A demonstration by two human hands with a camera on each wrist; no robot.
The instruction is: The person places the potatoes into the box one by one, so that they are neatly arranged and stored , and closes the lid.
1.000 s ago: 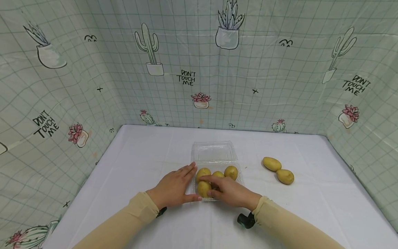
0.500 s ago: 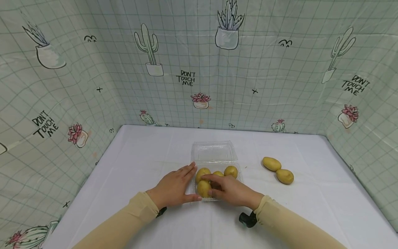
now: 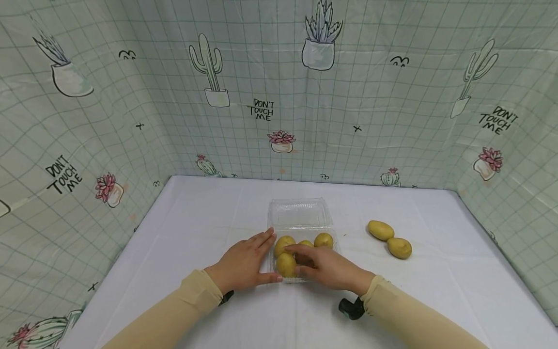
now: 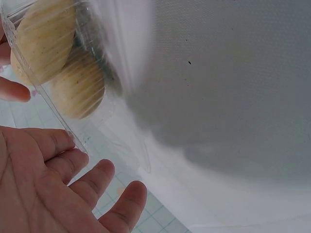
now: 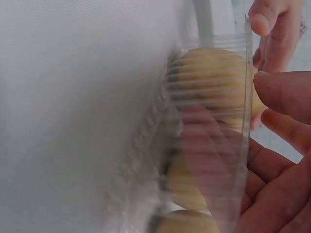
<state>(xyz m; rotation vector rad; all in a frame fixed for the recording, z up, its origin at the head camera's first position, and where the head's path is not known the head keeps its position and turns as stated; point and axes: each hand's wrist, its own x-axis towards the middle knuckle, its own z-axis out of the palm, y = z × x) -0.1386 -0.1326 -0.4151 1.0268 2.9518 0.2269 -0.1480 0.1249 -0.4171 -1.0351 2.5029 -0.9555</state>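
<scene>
A clear plastic clamshell box [image 3: 301, 213] stands on the table with its lid folded back. Inside lie several yellow potatoes: a front-left potato [image 3: 286, 265], a back-left potato [image 3: 284, 245], a middle potato [image 3: 306, 243] and a back-right potato [image 3: 324, 240]. My left hand [image 3: 241, 261] rests along the box's left side, fingers extended and touching the rim in the left wrist view. My right hand [image 3: 327, 269] reaches over the front; some of its fingers dip inside beside the front-left potato, thumb near the rim. Its palm side hides part of the box's contents.
Two loose potatoes, a far one [image 3: 381, 230] and a nearer one [image 3: 399, 247], lie touching each other to the right of the box. A white cloth covers the table [image 3: 209, 208]. Behind and at the sides hangs a patterned curtain [image 3: 348, 97].
My right hand has shifted slightly right, its thumb and fingertips drawing back from the front-left potato, which stays in place. The left hand and box have not moved.
</scene>
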